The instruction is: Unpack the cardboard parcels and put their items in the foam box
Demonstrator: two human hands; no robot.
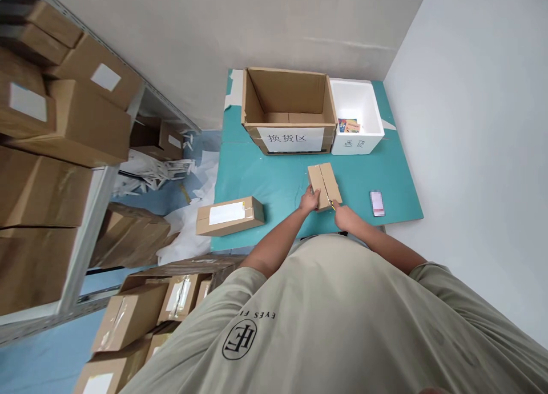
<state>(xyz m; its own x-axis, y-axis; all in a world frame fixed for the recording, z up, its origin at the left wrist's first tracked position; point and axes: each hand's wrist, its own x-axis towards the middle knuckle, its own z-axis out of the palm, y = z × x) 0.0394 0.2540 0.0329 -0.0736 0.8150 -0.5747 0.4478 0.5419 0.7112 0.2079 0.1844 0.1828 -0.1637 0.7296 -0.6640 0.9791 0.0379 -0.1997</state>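
While the left hand grips the near left side of a small carton, thumb on the top and fingers along the side, the right hand is closed around a thin yellow tool whose tip meets the carton's top seam close to its near end. The small carton sits slightly askew on the teal desk, toward the near edge and right of the middle; its flaps lie flat.

Along the far edge stand a large open carton with a white sign on its front and, just beside it, a white foam box with a few colourful packets inside. A phone with a lit screen lies by the near right corner. Near the opposite near corner rests a long carton bearing a white label, its left end reaching past the left edge in this view. Left of the desk, a metal rack holds more cartons.
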